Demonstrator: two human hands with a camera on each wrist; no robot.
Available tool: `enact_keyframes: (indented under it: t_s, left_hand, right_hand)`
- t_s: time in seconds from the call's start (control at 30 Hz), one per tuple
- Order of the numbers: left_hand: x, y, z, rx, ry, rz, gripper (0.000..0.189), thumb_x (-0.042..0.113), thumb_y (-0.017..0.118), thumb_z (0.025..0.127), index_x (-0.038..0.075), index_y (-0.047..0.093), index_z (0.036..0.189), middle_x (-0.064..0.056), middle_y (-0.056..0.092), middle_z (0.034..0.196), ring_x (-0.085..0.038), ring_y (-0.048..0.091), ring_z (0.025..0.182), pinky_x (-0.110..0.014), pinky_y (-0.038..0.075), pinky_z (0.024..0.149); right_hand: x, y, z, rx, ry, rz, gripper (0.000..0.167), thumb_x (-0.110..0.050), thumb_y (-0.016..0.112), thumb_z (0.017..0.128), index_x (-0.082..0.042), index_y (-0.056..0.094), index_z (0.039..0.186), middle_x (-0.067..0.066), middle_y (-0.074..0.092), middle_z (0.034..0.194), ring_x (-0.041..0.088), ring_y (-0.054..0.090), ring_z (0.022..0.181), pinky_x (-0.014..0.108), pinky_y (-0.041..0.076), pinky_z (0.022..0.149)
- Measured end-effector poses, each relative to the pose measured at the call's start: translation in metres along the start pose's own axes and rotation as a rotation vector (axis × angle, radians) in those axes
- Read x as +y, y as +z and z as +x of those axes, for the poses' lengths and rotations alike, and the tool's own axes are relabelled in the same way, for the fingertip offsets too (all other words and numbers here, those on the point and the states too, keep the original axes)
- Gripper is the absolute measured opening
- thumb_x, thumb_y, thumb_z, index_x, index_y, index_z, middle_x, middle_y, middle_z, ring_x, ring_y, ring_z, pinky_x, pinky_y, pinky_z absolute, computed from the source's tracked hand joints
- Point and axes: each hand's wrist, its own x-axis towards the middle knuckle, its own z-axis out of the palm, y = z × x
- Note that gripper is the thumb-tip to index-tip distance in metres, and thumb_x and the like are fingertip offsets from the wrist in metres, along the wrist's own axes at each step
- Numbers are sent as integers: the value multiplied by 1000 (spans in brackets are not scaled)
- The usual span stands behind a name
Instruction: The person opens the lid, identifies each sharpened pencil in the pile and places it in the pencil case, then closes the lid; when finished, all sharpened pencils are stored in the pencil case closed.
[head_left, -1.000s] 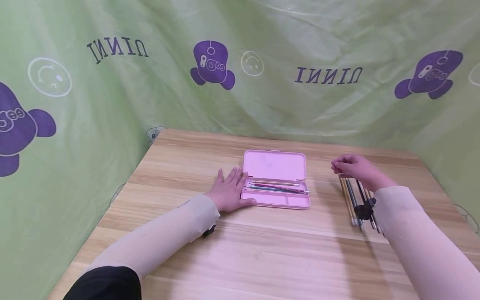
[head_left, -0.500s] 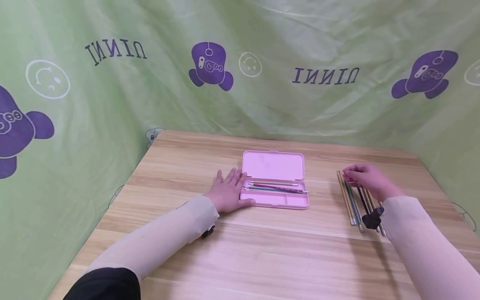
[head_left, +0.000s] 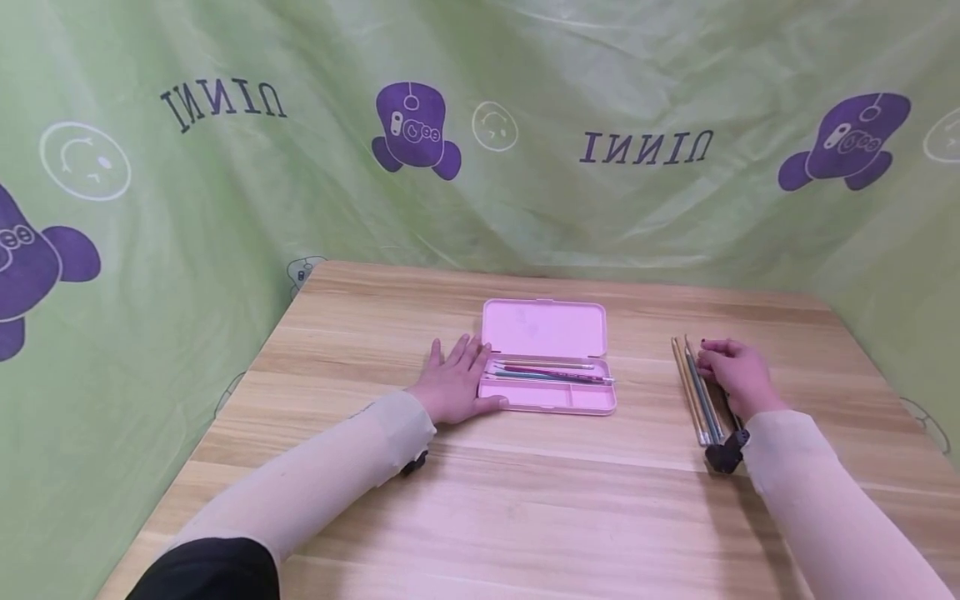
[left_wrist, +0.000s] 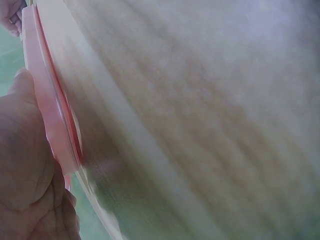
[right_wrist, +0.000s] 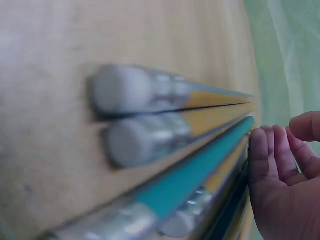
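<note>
A pink pencil case [head_left: 543, 331] lies with its lid raised at the middle of the table, and several pencils [head_left: 551, 374] rest in its rear compartment. My left hand [head_left: 452, 390] is spread flat at the case's left end, fingers straight and thumb by the front corner. The left wrist view shows the case's pink side [left_wrist: 52, 100] along that hand. To the right, a bundle of loose pencils [head_left: 693, 398], yellow, teal and dark, points away from me. My right hand [head_left: 738, 377] is beside their far part, covering some; its fingers [right_wrist: 260, 150] are loosely bent, with a gap below the thumb.
The wooden table [head_left: 495, 517] extends around the case and the loose pencils. A green printed curtain [head_left: 540, 217] hangs behind the far edge and down both sides. Dark wrist cameras sit on both sleeves, the right one [head_left: 726, 454] close to the pencils' eraser ends.
My right hand has come down and nearer beside the loose pencils. Those pencils lie closer together, the right ones now mostly hidden. The left hand and case have stayed in place.
</note>
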Motion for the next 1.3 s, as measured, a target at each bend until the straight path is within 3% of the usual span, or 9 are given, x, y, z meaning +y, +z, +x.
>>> enact_keyframes:
  t_s: [0.13, 0.2, 0.37, 0.43, 0.53, 0.83, 1.3]
  left_hand:
    - [1, 0, -1, -4, -4, -8, 104, 80, 37, 96, 8, 9, 167, -13, 3, 173, -31, -5, 158, -64, -6, 121]
    - [0, 0, 0, -3, -3, -10, 104, 80, 37, 96, 8, 9, 167, -13, 3, 173, -31, -5, 158, -64, -6, 121]
    - [-1, 1, 1, 3, -5, -3, 104, 79, 38, 96, 8, 9, 167, -13, 3, 173, -31, -5, 158, -63, -6, 121]
    - [-1, 1, 2, 3, -6, 0, 104, 79, 38, 96, 8, 10, 167, -13, 3, 173, -31, -5, 158, -63, -6, 121]
    - [0, 1, 2, -2, -5, -4, 103, 79, 37, 97, 8, 10, 167, -13, 3, 173, -31, -5, 158, -63, -6, 121]
    - [-1, 3, 3, -13, -15, 6, 104, 80, 35, 96, 9, 7, 167, -12, 0, 173, -31, -7, 158, -63, -7, 121]
    - [-3, 4, 4, -6, -2, -16, 103, 79, 37, 97, 8, 9, 167, -13, 1, 173, -31, -6, 158, -63, -7, 121]
  right_hand:
    - [2, 4, -1, 25, -2, -114, 49, -7, 52, 105, 19, 39, 144, 11, 61, 111, -5, 61, 77, 15, 56, 74]
    - [1, 4, -2, 36, -34, -235, 47, -9, 52, 104, 19, 44, 141, 23, 59, 119, 1, 60, 82, 16, 55, 73]
    - [-2, 3, -3, 40, -178, -601, 36, -9, 51, 102, 17, 56, 126, 37, 58, 123, 38, 62, 98, 45, 53, 83]
    - [-3, 3, -4, 36, -215, -668, 34, -8, 51, 101, 17, 57, 123, 38, 59, 120, 48, 60, 103, 55, 50, 86]
    - [-1, 5, -6, 30, -224, -675, 36, -7, 51, 101, 19, 56, 125, 39, 60, 120, 51, 59, 107, 61, 49, 92]
    - [9, 13, -5, 30, -184, -600, 44, 0, 58, 98, 21, 49, 136, 39, 57, 127, 53, 56, 117, 61, 46, 101]
    - [4, 16, -9, 36, -192, -747, 45, -4, 57, 93, 24, 53, 128, 39, 60, 119, 52, 59, 108, 62, 48, 96]
